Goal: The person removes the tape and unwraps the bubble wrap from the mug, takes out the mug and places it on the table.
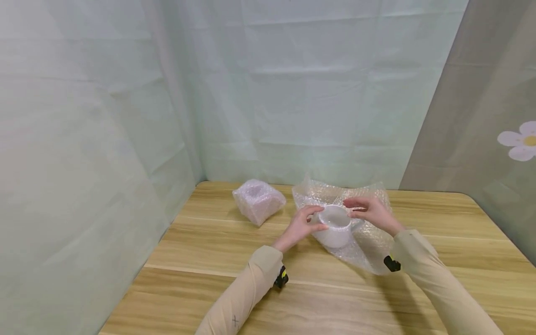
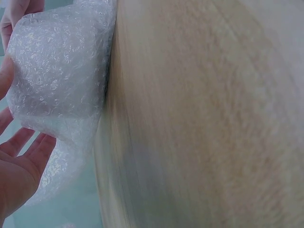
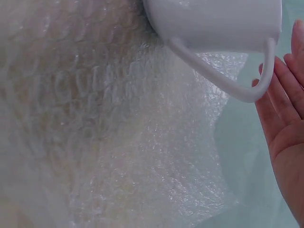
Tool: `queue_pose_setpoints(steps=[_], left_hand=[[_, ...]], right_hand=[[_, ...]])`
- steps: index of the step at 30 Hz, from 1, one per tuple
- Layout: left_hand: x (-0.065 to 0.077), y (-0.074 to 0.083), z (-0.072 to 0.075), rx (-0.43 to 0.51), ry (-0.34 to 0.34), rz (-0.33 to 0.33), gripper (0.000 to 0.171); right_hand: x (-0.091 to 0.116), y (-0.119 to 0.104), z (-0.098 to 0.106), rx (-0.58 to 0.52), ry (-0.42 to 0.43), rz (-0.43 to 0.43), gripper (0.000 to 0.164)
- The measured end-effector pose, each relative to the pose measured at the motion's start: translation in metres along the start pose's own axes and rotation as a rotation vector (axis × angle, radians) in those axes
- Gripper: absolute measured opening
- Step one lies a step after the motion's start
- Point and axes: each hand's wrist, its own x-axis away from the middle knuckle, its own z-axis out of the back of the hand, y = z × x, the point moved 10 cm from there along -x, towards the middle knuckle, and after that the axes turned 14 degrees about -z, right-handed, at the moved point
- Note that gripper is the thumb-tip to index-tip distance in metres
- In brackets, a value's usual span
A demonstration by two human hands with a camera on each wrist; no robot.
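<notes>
There's your counter (image 1: 188, 251), stretching wide beyond both grips, its far edge just past the bubble-wrap sheet (image 1: 370, 249) beneath them. Left of your left grip (image 1: 302, 225) sits a wrapped bundle (image 1: 258, 202). Upright between your grips: the mug (image 3: 218, 23). Your left grip clasps it through wrap, thumb nearer you; your right grip (image 1: 370, 214) is loose, fingers extended by rim and handle (image 3: 216, 78).

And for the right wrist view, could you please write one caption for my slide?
White mug on bubble wrap, the fingers of the right hand close to its handle.
</notes>
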Motion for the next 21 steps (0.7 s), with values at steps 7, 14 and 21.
queue_pose_setpoints(steps=[7,14,21], left_hand=[[0.000,-0.002,0.000,-0.006,0.002,-0.005,0.053],[-0.001,-0.004,-0.001,-0.021,-0.008,-0.003,0.054],[-0.003,-0.003,0.000,-0.020,-0.018,0.005,0.054]], right_hand=[[0.002,0.004,-0.011,0.008,-0.105,0.042,0.054],[0.001,0.009,-0.014,0.036,-0.132,0.001,0.057],[-0.001,0.011,-0.014,0.006,-0.145,-0.027,0.056]])
